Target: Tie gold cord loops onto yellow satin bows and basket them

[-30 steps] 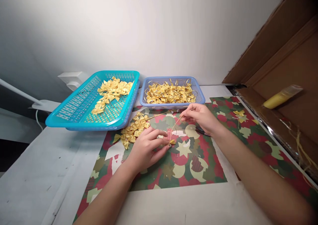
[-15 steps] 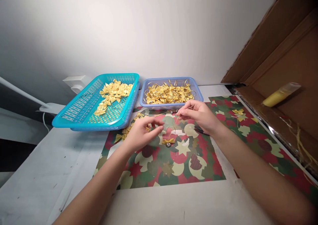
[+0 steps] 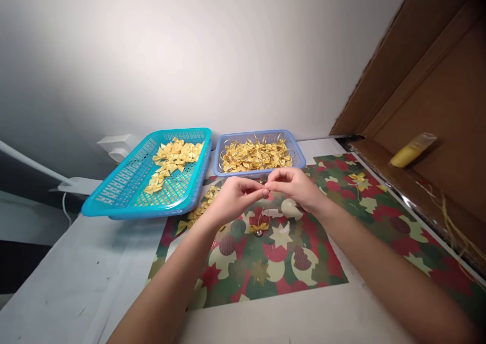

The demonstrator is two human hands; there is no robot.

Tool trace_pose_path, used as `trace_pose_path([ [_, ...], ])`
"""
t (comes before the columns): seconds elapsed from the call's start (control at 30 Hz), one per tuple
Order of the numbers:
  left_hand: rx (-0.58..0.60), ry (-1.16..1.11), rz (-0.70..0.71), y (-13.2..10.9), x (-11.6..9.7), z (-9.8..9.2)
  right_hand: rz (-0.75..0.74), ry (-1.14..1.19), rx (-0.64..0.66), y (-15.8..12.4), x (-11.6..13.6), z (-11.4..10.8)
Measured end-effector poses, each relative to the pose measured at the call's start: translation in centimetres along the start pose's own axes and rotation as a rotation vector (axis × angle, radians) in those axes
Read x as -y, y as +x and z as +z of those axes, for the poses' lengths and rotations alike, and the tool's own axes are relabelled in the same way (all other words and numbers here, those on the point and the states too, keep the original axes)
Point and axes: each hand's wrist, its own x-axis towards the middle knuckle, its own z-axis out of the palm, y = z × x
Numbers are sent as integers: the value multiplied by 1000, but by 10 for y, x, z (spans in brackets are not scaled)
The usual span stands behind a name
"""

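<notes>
My left hand (image 3: 236, 198) and my right hand (image 3: 296, 188) meet fingertip to fingertip above the patterned sheet, both pinched closed. A thin gold cord (image 3: 261, 213) runs up from a small gold bow (image 3: 259, 227) towards the fingers; its end between them is hidden. The bow lies on the sheet below my hands, with a small round silver bell (image 3: 258, 234) at its front. More gold bows (image 3: 205, 204) lie in a pile left of my left hand, partly covered by it.
Behind on the left stands a turquoise basket (image 3: 132, 211) of plain yellow bows. Beside it is a smaller blue-violet basket (image 3: 258, 173) of gold bows with looped cords. A patterned sheet (image 3: 281, 263) covers the table's middle. A cardboard box (image 3: 425, 101) borders the right side.
My left hand has moved right and closed from a spread thumb and fingers; its fingertips now meet my right hand's. The view has tilted slightly, so the baskets appear lower.
</notes>
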Motion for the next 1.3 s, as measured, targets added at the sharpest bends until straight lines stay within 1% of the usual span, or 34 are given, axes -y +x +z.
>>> trace_pose_path([
  [0.07, -16, -48, -5, 0, 1, 0, 8, 5, -90, 1, -4, 2],
  [0.13, -57, -119, -7, 2, 2, 0, -9, -39, -190, 0, -8, 6],
  [0.2, -94, -181, -3, 4, 4, 1, -25, -132, -228, -6, -11, 10],
  [0.3, -125, -206, 13, 7, 7, -1, -28, -263, -241, -18, -14, 17],
  [0.4, -123, -195, 26, 7, 10, -3, 19, -341, -262, -29, -18, 25],
  [0.47, -122, -192, 35, 7, 12, -3, 42, -387, -252, -31, -24, 30],
  [0.53, -128, -191, 43, 7, 14, -2, 31, -419, -239, -31, -30, 36],
  [0.7, -135, -200, 61, 8, 16, -1, -3, -437, -283, -28, -39, 43],
  [0.87, -126, -216, 78, 7, 15, -2, -24, -466, -355, -29, -32, 42],
  [1.07, -140, -232, 93, 8, 13, -4, -32, -450, -309, -28, -33, 47],
  [1.3, -146, -255, 49, 7, 10, -5, 8, -447, -293, -36, -40, 47],
])
